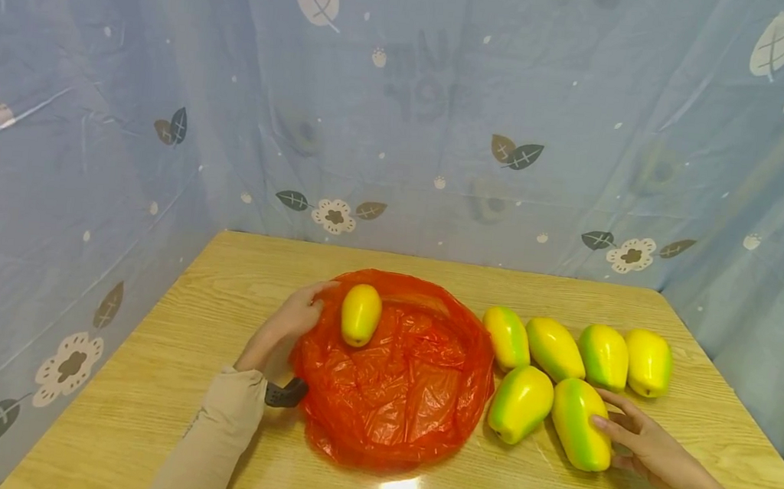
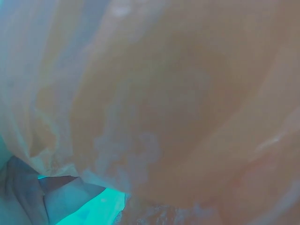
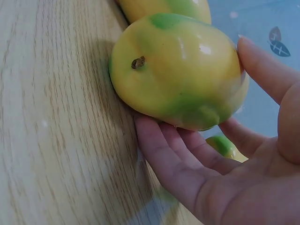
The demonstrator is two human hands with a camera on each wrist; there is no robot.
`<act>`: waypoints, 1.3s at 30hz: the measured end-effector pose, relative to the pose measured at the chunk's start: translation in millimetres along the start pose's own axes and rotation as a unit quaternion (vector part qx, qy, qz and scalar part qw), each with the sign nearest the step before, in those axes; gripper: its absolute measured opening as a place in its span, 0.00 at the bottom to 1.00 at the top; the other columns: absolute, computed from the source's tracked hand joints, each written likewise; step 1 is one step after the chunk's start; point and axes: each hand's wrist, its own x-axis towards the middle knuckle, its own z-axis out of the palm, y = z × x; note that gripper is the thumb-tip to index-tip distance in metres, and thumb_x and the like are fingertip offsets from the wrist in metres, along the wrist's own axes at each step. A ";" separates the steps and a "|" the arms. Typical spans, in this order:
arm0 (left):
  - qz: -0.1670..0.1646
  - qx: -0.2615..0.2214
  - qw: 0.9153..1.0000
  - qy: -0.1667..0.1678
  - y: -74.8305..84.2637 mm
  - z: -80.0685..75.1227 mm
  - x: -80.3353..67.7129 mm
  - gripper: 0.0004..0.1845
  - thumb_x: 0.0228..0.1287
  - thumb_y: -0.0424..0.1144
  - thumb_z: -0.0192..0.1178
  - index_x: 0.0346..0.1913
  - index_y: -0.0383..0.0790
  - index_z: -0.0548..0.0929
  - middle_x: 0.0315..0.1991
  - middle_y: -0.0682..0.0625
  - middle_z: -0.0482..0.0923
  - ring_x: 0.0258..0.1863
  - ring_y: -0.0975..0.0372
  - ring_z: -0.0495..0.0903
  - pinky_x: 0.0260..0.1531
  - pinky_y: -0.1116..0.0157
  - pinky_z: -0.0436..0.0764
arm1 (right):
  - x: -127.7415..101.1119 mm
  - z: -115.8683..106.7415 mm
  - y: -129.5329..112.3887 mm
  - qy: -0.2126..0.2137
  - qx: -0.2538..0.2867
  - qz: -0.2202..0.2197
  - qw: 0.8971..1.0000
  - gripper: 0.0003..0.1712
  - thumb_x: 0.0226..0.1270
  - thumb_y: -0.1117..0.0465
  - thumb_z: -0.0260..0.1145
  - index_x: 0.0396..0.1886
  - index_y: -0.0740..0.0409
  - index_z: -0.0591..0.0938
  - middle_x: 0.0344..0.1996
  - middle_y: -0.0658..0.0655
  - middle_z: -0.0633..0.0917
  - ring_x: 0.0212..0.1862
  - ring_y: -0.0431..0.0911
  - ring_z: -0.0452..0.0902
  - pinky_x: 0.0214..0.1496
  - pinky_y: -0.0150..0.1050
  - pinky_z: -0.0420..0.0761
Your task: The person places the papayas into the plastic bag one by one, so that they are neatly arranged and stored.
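The red bag sat on the wooden bench with its top wide. To the right of the bag, on its near side, the person's right grip had its thumb and fingers round a yellow and green fruit. I could not tell if that fruit had left the bench. The next fruit lay between it and the bag, very close to both. Four more fruits made a row to the right of the bag, farther back. One small-looking fruit lay on the red plastic at the bag's back left.

The left grip was at the bag's left edge. Thin plastic hid its finger ends, so I could not tell if it pinched the bag.

The held fruit was smooth and shiny, so I thought it could slip. Fingers low under its round side and the thumb across from them looked like a good hold, snug but not hard. Going straight up seemed best, so it would not bump the next fruit and make it roll. The bag looked floppy, so a calm left grip seemed good for keeping its top wide.
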 end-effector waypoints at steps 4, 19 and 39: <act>-0.002 -0.003 1.000 -0.002 0.9 -0.3 -0.2 0.25 0.66 0.24 0.39 0.66 0.32 0.68 0.65 0.32 0.64 0.64 0.43 0.62 0.64 0.47 0.59 | -0.1 -3.6 3.3 -0.010 0.014 -0.006 1.000 0.41 0.78 0.54 0.46 0.74 0.65 0.35 0.63 0.78 0.54 0.51 0.46 0.74 0.51 0.48 0.77; -0.007 -0.005 1.000 -0.001 1.3 -1.5 -1.1 0.25 0.67 0.25 0.39 0.67 0.32 0.67 0.65 0.33 0.64 0.65 0.43 0.62 0.64 0.47 0.60 | -4.0 -22.3 0.0 -0.046 0.087 -0.031 0.995 0.40 0.79 0.55 0.41 0.72 0.59 0.26 0.50 0.40 0.72 0.51 0.42 0.77 0.54 0.50 0.77; -0.009 -0.006 1.000 -0.007 3.5 -1.6 -2.2 0.25 0.67 0.25 0.39 0.67 0.33 0.67 0.65 0.33 0.64 0.65 0.42 0.61 0.64 0.46 0.61 | -3.4 -24.5 -23.7 -0.065 0.130 -0.127 0.981 0.16 0.79 0.60 0.37 0.60 0.37 0.55 0.53 0.41 0.77 0.54 0.42 0.77 0.52 0.46 0.79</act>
